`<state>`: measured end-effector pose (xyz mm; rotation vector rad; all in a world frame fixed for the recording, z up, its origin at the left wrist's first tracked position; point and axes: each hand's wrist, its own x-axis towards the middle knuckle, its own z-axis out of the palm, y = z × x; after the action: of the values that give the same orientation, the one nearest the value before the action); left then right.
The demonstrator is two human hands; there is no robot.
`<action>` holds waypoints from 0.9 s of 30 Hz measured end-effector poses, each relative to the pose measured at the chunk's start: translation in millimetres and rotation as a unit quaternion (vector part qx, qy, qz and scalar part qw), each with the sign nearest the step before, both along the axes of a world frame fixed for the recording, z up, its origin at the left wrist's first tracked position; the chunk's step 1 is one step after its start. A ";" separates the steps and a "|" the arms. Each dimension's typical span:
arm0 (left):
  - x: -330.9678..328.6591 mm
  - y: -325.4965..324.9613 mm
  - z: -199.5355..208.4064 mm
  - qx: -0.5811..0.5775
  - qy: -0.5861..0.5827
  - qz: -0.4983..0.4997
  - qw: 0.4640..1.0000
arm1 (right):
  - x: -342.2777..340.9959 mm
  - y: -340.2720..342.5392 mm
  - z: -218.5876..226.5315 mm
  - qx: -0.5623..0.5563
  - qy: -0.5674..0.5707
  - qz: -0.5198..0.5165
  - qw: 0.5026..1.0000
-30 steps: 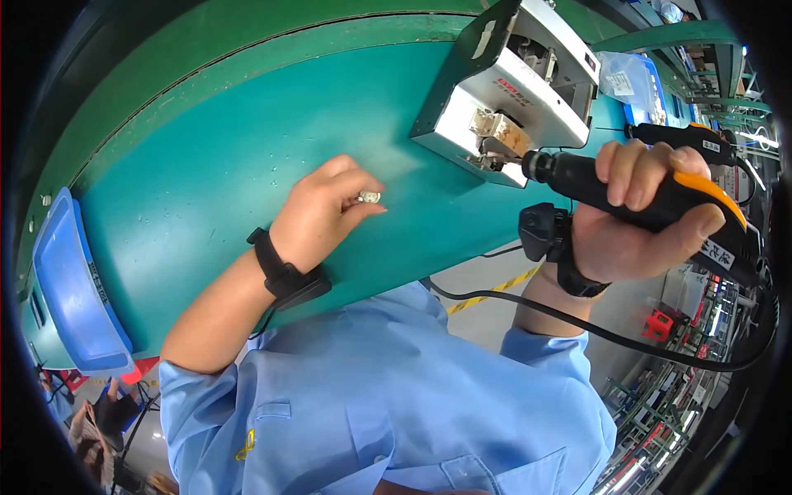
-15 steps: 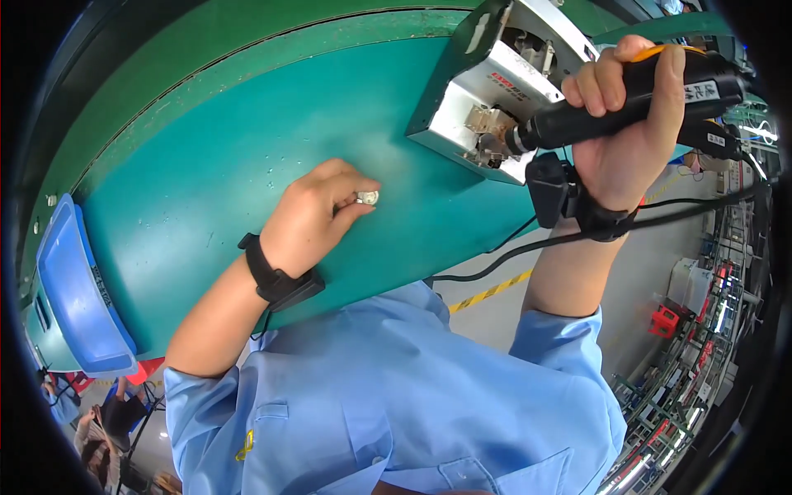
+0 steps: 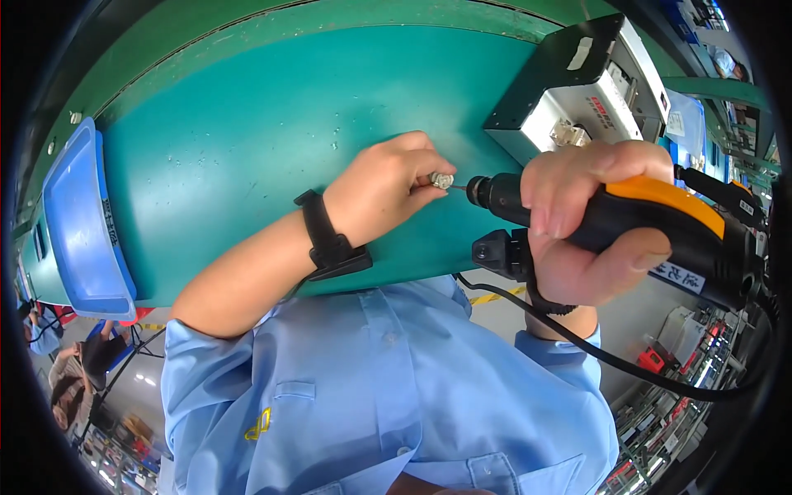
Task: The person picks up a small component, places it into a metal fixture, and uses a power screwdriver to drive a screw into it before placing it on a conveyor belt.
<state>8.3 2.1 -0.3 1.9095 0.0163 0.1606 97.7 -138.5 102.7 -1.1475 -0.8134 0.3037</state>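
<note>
Between the thumb and fingers of my left hand (image 3: 388, 181) is a small silvery metal part (image 3: 443, 181), held just above the green mat. My right hand (image 3: 590, 219) is wrapped round a black and orange electric screwdriver (image 3: 660, 210), which lies almost level. Its thin bit points left and meets the near face of the metal part, or comes very close to it; whether a screw sits on the tip is too small to tell. Behind the screwdriver stands a black and silver screw feeder (image 3: 532, 78), partly hidden by my right hand.
A blue plastic tray (image 3: 106, 239) stands at the mat's left end. Another black screwdriver (image 3: 722, 194) is at the far right. A black cable (image 3: 590, 348) loops below my right wrist. Green mat (image 3: 239, 107) covers the bench; other people are at lower left.
My right hand has brought the screwdriver from the screw feeder down and left to the metal part. My left hand, still pinching that part, appears farther right. The whole view has shifted.
</note>
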 end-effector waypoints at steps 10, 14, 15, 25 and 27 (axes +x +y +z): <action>0.0 -0.7 0.9 0.002 0.000 -0.012 1.000 | -7.7 5.1 -6.1 -0.073 -0.072 0.005 0.995; 0.5 1.7 2.0 0.016 -0.003 -0.010 1.000 | -2.2 10.4 -10.6 -0.058 -0.082 0.037 0.994; 0.5 2.4 3.2 0.025 -0.004 -0.008 1.000 | -3.3 11.8 -10.9 -0.056 -0.084 0.040 0.994; 6.7 35.1 10.3 0.089 0.011 0.018 0.996 | -17.6 -14.4 15.4 0.221 -0.021 -0.116 0.968; 30.0 70.8 15.4 0.116 0.015 0.080 0.990 | -11.7 -24.1 23.5 0.177 -0.024 -0.063 0.982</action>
<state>38.3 72.9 15.0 2.1429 0.1791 0.2516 86.0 -162.5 126.3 -0.8696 -0.7962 0.0222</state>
